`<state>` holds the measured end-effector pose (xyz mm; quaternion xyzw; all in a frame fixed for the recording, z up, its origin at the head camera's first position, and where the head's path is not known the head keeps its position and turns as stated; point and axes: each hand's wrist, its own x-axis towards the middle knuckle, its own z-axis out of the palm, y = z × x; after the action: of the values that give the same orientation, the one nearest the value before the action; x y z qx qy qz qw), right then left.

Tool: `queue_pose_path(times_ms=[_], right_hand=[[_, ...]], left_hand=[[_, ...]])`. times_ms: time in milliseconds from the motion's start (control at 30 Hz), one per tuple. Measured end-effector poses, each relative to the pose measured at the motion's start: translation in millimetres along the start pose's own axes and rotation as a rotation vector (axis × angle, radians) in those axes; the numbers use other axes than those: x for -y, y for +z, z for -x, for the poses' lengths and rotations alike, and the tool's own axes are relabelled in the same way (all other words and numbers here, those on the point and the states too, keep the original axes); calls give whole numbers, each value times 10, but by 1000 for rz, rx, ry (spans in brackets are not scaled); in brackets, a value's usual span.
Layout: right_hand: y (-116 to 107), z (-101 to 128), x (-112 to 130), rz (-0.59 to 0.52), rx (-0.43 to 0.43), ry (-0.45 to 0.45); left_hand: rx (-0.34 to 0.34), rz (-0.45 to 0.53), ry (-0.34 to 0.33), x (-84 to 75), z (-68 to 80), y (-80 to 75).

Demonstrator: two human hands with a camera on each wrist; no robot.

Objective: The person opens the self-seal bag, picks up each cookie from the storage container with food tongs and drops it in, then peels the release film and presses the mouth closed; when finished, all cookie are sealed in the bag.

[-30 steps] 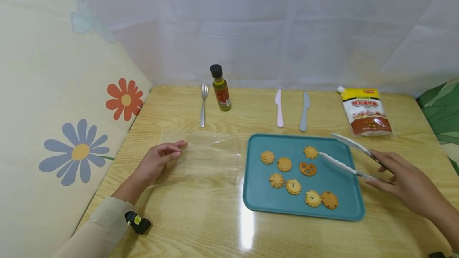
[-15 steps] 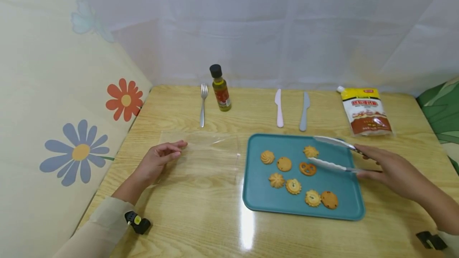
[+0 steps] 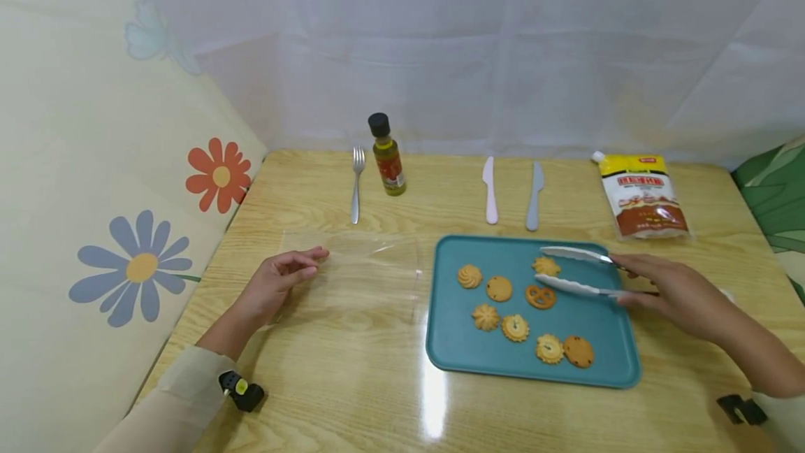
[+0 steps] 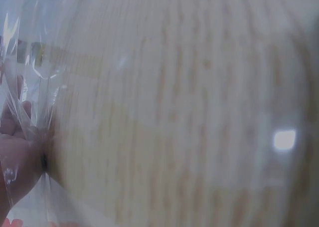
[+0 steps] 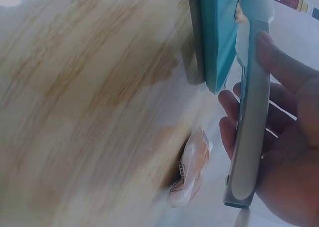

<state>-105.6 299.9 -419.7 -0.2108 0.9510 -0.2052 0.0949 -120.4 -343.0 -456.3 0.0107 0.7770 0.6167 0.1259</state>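
My right hand grips metal tongs with pale scalloped tips. The two tips stand apart on either side of a flower-shaped cookie near the top right of the teal tray. A pretzel lies just below the lower tip. In the right wrist view, the thumb lies along the outer arm of the tongs. My left hand is at the left end of a clear plastic bag. Through the plastic its fingers show loosely bent; whether they pinch the film is unclear.
Several more cookies, among them a swirled one, lie on the tray. Behind stand a fork, an oil bottle, a pink knife, a grey knife and a spouted pouch. A patterned wall borders the table's left.
My right hand has moved left over the tray's right edge, bringing the tongs' tips around the flower-shaped cookie and closer to each other. The left hand and the bag have stayed still.
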Motion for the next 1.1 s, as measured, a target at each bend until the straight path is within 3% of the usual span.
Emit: queue_pose_path(times_ms=[633, 1100], right_hand=[[-56, -47, 56, 23, -13, -6], [-67, -217, 235, 34, -38, -75]], left_hand=[[2, -19, 1, 8, -7, -3], [-6, -53, -19, -27, 4, 5]])
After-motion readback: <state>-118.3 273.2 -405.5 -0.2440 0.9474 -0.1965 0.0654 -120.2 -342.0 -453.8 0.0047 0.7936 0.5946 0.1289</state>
